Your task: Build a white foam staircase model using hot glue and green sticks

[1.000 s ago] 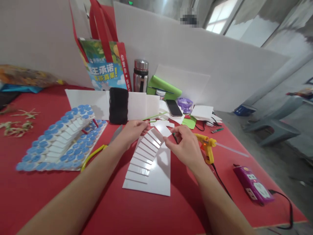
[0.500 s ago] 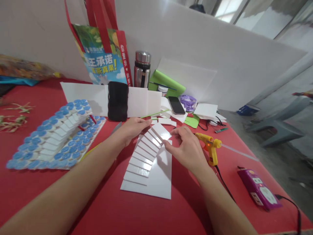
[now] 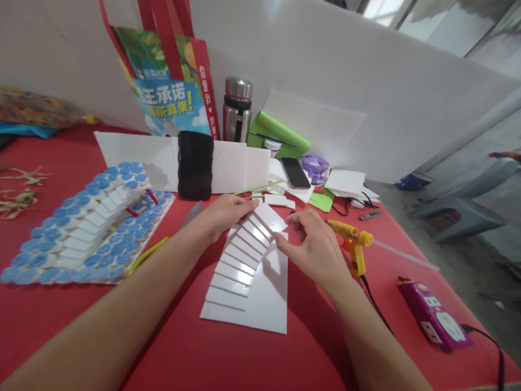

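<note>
A small white model staircase, made of overlapping card steps, curves up from a flat white board on the red table. My left hand holds the upper left edge of the stairs, fingers pressed together. On the opposite side, my right hand grips the right edge of the top steps between thumb and fingers. Just beyond my right hand lies a yellow hot glue gun, its orange light lit and a clear glue stick in its back. A yellow-handled knife lies partly hidden under my left forearm.
To the left stands a finished-looking stair model covered with blue rosettes. Behind are a black case, a steel flask, a shopping bag and a phone. A purple power strip sits at right, with cables.
The view has shifted slightly, so the table items appear a little displaced. Both hands keep their places on the staircase, with hardly any movement.
</note>
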{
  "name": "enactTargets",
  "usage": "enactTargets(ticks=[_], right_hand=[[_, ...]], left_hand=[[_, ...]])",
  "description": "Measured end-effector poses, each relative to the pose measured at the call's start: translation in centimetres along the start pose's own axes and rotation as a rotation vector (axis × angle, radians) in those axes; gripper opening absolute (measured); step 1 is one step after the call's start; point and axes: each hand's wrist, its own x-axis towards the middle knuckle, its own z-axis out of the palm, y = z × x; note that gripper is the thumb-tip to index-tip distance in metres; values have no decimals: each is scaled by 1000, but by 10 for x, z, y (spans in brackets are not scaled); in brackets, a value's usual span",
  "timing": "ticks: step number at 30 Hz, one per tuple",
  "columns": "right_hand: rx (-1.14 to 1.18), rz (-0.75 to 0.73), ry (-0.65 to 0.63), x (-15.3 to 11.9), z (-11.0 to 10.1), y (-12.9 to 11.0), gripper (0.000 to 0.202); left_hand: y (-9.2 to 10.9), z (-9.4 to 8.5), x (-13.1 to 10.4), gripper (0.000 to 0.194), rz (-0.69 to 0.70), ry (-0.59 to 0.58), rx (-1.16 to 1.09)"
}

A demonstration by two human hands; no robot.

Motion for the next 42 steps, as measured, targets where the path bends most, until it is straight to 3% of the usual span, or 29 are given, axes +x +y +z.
enactTargets(ticks=[9,37,42], right_hand=[[18,7,-6,0,0,-1,21],[21,47,-26,1,0,-1,23],[13,63,5,2,-6,4,31]], left_hand=[[-2,1,1,17,-96,23,-245],[-5,-1,1,23,-90,-25,-254],[-3,0,1,21,-105,-15,-275]])
